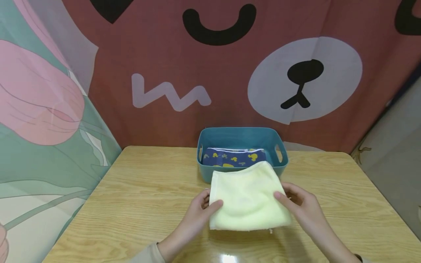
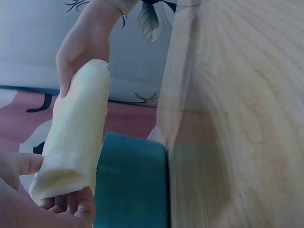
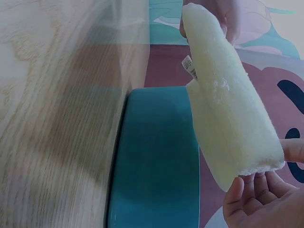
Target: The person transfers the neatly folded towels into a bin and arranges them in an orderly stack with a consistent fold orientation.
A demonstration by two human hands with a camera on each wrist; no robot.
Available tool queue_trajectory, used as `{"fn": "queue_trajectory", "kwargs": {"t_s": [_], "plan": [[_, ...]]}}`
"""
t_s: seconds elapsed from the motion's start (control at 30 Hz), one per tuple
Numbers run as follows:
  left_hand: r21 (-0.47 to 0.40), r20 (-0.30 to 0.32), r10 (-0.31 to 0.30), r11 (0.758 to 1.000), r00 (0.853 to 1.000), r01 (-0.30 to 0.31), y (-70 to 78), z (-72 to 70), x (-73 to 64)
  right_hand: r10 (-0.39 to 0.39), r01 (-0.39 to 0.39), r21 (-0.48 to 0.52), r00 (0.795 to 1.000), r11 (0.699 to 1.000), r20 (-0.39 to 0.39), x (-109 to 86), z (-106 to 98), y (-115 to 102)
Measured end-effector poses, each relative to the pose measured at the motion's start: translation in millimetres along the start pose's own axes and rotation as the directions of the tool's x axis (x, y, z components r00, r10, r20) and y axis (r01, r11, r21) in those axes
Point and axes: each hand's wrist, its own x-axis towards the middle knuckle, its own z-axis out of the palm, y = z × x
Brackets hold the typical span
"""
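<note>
A pale yellow towel [image 1: 248,199], folded over on itself, hangs between both hands above the table, in front of the basket. My left hand [image 1: 202,210] grips its left edge, thumb on the near face and fingers behind. At the opposite edge my right hand [image 1: 302,204] pinches it the same way. The left wrist view shows the towel [image 2: 78,128] end-on as a soft loop of layers. A small white tag [image 3: 189,66] sticks out from the towel in the right wrist view.
Behind the towel stands a teal plastic basket [image 1: 241,132] with side handle holes. Inside it lies a folded navy cloth [image 1: 230,157] with yellow prints and white edging. The wooden table [image 1: 148,197] reaches back to a printed curtain [image 1: 217,73].
</note>
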Motion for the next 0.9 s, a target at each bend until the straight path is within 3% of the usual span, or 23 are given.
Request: {"fn": "queue_trajectory", "kwargs": {"t_s": [0.37,0.9], "plan": [[0.007,-0.024,0.004,1.0,1.0,-0.004,10.3,-8.1,8.1,-0.051,0.053,0.058,0.998,0.997,-0.041,7.5,4,-9],[-0.037,-0.058,0.019,0.999,0.998,-0.022,22.5,-11.1,18.6,-0.051,0.057,0.126,0.997,0.99,-0.05,16.7,-2,-17]]}}
